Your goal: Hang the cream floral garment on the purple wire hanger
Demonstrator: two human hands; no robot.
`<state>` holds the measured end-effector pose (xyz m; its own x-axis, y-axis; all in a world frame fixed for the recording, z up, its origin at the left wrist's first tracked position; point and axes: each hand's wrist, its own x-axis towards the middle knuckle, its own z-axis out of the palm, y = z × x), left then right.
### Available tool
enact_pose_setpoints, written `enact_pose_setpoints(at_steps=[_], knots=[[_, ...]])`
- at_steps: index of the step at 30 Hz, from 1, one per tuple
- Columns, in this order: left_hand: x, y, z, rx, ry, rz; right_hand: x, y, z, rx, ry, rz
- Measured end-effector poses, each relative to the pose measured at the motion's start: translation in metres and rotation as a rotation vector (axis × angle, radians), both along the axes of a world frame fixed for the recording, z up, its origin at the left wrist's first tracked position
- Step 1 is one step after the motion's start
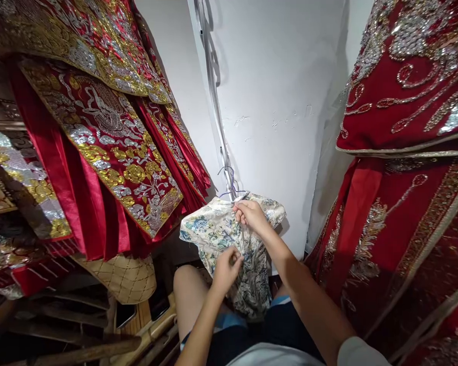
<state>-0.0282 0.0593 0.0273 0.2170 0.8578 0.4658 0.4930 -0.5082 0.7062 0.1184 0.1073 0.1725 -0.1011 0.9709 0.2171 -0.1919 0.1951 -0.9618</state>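
A: What's at the far left?

B: Red costumes (pixel 110 132) with gold and silver embroidery, hanging above bamboo furniture (pixel 152 333)

A: And next, moving right?

B: The short-sleeved floral garment (pixel 209 226), cream with blue and green flowers. It's upright on a thin purple hanger (pixel 232 184), above and between the knees, in front of a pale wall (pixel 275 76)

A: Where's the left hand (pixel 227 267)?

B: At the middle of the garment's front, thumb and forefinger curled towards each other. The view is poor there, so I can't tell whether that grip has closed on any cloth

A: The right hand (pixel 248 214)?

B: Higher, just below the neckline. Its thumb and forefinger look pressed together, pinching the front edge, with the other fingers folded in

A: Anything beyond that?

B: Dark red clothing (pixel 397 117) with silver beading, hanging well apart from the hands
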Motion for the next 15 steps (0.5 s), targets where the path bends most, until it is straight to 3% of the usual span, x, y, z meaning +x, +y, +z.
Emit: enact_pose_setpoints(at_steps=[3,5,7,9,11,15], knots=[[0.002,0.016,0.068,0.223,-0.216,0.138,-0.002,-0.006,-0.01,0.058,-0.037,0.01],[0.005,0.025,0.106,0.327,-0.179,0.16,-0.003,-0.006,-0.012,0.099,-0.074,0.015],[0.01,0.033,0.131,0.409,-0.045,0.113,-0.003,-0.003,-0.014,0.141,-0.116,-0.003],[0.015,0.037,0.145,0.466,0.039,0.116,-0.002,0.002,-0.024,0.124,-0.167,-0.06],[0.012,0.041,0.15,0.496,-0.007,0.205,-0.003,0.003,-0.043,0.028,-0.217,-0.085],[-0.025,0.05,0.144,0.405,-0.497,0.453,-0.008,-0.013,-0.095,-0.127,-0.229,-0.009]])
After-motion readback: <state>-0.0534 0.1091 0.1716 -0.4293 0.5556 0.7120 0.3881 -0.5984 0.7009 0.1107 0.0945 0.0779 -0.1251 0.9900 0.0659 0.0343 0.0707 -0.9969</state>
